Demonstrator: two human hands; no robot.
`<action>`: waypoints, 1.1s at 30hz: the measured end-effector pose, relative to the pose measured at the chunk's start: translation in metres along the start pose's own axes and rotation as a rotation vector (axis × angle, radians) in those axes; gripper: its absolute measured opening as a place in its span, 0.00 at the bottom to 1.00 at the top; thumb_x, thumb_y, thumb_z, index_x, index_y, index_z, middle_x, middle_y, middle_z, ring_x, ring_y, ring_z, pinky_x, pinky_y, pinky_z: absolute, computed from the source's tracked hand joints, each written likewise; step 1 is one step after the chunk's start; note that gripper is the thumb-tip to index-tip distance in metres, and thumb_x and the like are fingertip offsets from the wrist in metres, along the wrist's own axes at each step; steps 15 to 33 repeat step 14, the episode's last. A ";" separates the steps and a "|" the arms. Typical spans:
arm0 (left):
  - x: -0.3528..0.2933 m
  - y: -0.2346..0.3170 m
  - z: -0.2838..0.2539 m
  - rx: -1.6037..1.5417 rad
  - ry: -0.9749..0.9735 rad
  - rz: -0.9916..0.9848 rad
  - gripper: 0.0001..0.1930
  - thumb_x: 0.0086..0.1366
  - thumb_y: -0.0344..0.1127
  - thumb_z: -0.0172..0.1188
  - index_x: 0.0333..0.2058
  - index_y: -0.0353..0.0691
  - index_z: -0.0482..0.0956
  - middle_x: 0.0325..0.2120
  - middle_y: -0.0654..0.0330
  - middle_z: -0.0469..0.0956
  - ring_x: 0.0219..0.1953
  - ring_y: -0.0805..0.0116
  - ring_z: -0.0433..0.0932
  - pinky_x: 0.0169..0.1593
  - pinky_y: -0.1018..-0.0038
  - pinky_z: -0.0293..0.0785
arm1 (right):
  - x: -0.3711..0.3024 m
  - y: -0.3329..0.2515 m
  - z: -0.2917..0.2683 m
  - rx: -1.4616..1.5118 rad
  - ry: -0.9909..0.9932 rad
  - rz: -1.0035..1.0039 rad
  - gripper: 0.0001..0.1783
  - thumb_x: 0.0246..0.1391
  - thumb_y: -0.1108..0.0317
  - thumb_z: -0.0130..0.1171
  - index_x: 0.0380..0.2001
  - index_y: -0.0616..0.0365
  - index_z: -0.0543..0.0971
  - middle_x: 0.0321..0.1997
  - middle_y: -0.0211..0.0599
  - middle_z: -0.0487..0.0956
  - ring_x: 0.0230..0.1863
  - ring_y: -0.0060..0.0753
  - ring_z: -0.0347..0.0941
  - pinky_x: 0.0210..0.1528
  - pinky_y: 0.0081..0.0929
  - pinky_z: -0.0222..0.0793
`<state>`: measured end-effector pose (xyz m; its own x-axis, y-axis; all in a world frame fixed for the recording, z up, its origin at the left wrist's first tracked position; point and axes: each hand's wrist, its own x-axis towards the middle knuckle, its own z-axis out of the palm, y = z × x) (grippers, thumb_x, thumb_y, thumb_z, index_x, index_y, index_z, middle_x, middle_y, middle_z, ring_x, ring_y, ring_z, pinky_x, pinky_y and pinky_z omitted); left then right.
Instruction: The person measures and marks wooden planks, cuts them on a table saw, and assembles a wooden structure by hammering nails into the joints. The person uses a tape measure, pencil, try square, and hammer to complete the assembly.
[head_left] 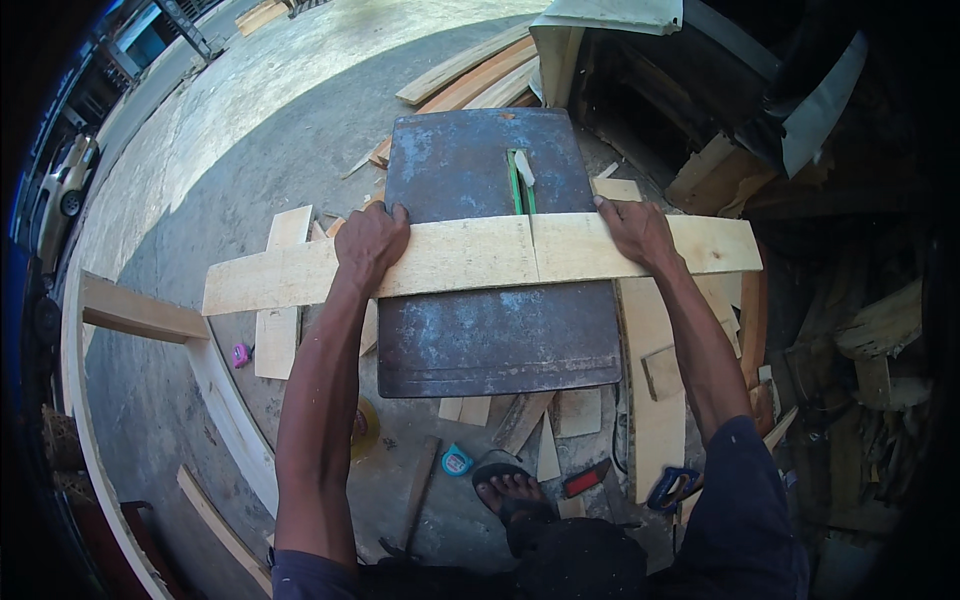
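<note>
A long pale wooden board (460,256) lies crosswise over a worn, blue-grey metal saw table (490,340), its ends reaching past both sides. My left hand (370,243) grips the board near the table's left edge, thumb toward the middle. Near the table's right edge, my right hand (638,235) is closed on the same board. Just beyond the board, a green-edged slot (515,182) with a small whitish piece (525,168) shows in the tabletop. A thin dark line crosses the board in line with that slot; whether it is partly cut I cannot tell.
A wooden frame (145,305) stands at left. Below lie a pink tape measure (241,355), a blue tape measure (457,460), a red-and-black tool (587,478) and offcuts near my sandalled foot (508,490). Planks (475,80) lie beyond the table; scrap wood (880,330) crowds the right.
</note>
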<state>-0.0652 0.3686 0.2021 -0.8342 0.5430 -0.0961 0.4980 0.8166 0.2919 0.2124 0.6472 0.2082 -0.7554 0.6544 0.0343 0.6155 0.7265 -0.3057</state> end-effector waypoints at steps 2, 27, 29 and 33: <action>0.001 0.000 0.000 -0.005 0.006 -0.001 0.32 0.74 0.55 0.44 0.47 0.27 0.84 0.43 0.30 0.83 0.48 0.35 0.84 0.55 0.50 0.77 | 0.002 -0.002 -0.001 -0.023 0.002 -0.002 0.35 0.72 0.41 0.48 0.35 0.66 0.88 0.33 0.64 0.84 0.38 0.64 0.83 0.49 0.52 0.75; 0.012 0.000 -0.003 -0.023 -0.010 0.025 0.32 0.73 0.54 0.45 0.46 0.27 0.84 0.44 0.30 0.83 0.49 0.36 0.84 0.56 0.51 0.77 | 0.018 0.001 0.002 -0.065 -0.073 0.040 0.39 0.74 0.41 0.40 0.36 0.65 0.88 0.34 0.59 0.86 0.43 0.62 0.83 0.68 0.54 0.64; 0.012 0.000 -0.003 -0.023 -0.010 0.025 0.32 0.73 0.54 0.45 0.46 0.27 0.84 0.44 0.30 0.83 0.49 0.36 0.84 0.56 0.51 0.77 | 0.018 0.001 0.002 -0.065 -0.073 0.040 0.39 0.74 0.41 0.40 0.36 0.65 0.88 0.34 0.59 0.86 0.43 0.62 0.83 0.68 0.54 0.64; 0.012 0.000 -0.003 -0.023 -0.010 0.025 0.32 0.73 0.54 0.45 0.46 0.27 0.84 0.44 0.30 0.83 0.49 0.36 0.84 0.56 0.51 0.77 | 0.018 0.001 0.002 -0.065 -0.073 0.040 0.39 0.74 0.41 0.40 0.36 0.65 0.88 0.34 0.59 0.86 0.43 0.62 0.83 0.68 0.54 0.64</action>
